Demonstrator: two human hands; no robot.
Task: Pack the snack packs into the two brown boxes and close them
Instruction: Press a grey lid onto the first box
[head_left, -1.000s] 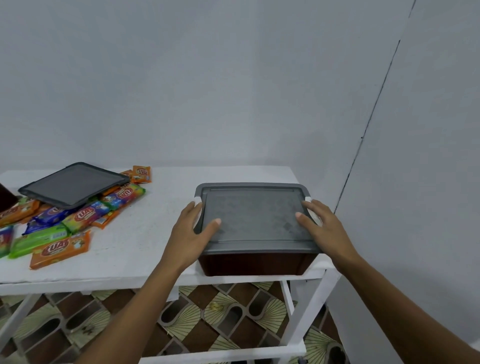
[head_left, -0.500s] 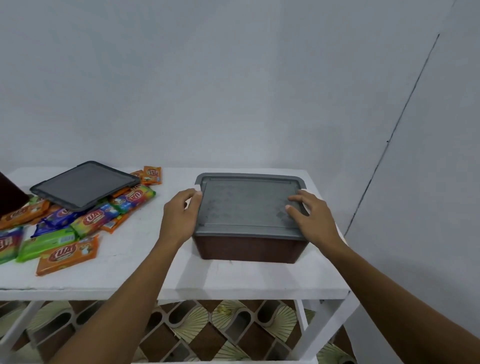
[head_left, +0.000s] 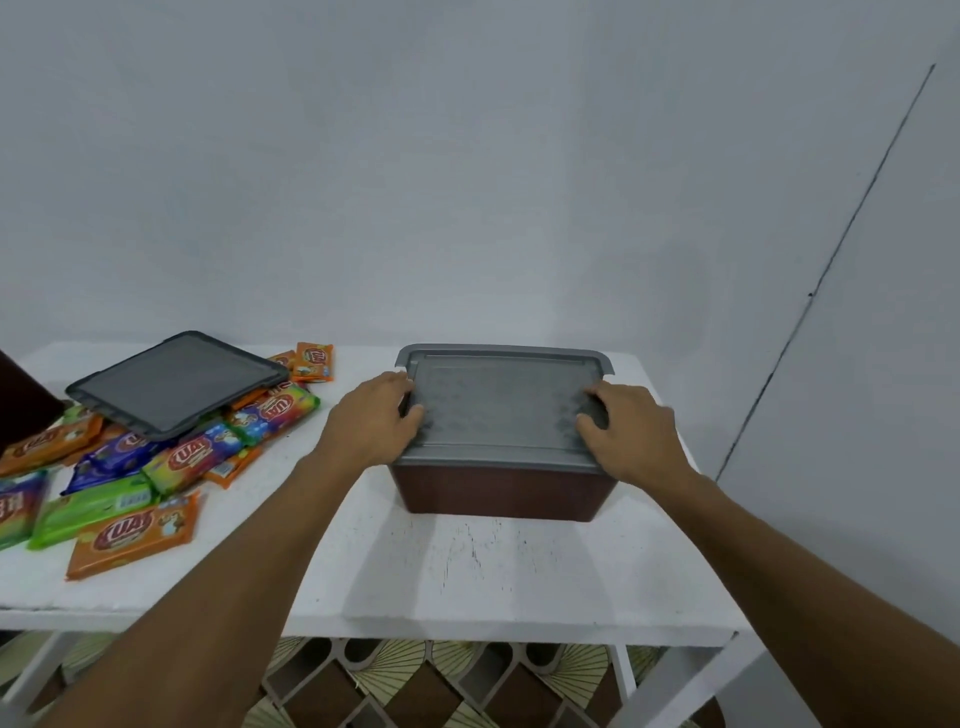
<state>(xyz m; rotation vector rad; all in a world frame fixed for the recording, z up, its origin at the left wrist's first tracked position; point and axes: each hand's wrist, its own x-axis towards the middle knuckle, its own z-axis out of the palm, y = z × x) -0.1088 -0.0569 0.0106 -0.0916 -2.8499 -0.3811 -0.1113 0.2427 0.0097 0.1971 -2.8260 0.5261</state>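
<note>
Pale walls meet in a corner on the right, and a white counter (head_left: 493, 571) stands in front of them over a patterned floor (head_left: 415, 680). On the right half of the counter, set back from the near edge, sits a brown box (head_left: 498, 491) with its grey lid (head_left: 501, 410) lying flat across the top.

The left hand (head_left: 371, 421) holds the lid's left side and the right hand (head_left: 631, 434) holds its right side. The fingers of each hand are bent and close together, curled over the lid near its rim. The blur hides whether the tips hook under the edge. Gripping both short sides at once probably evens the pressure, so the lid seats squarely on the box and does not tip up at one end. What is inside the box is hidden.

The snack packs (head_left: 132, 535) lie in a loose heap on the left of the counter, well apart from this box. They are orange, green, purple and rainbow-striped, and several overlap. A loose lid (head_left: 176, 382) rests tilted on the far part of the heap, most likely put there to keep it within reach. At the far left edge a dark brown shape (head_left: 21, 410) shows, which I take to be the second box. It is mostly cut off by the frame.

With so many packs out on the counter, I judge that at least half the packing remains.
</note>
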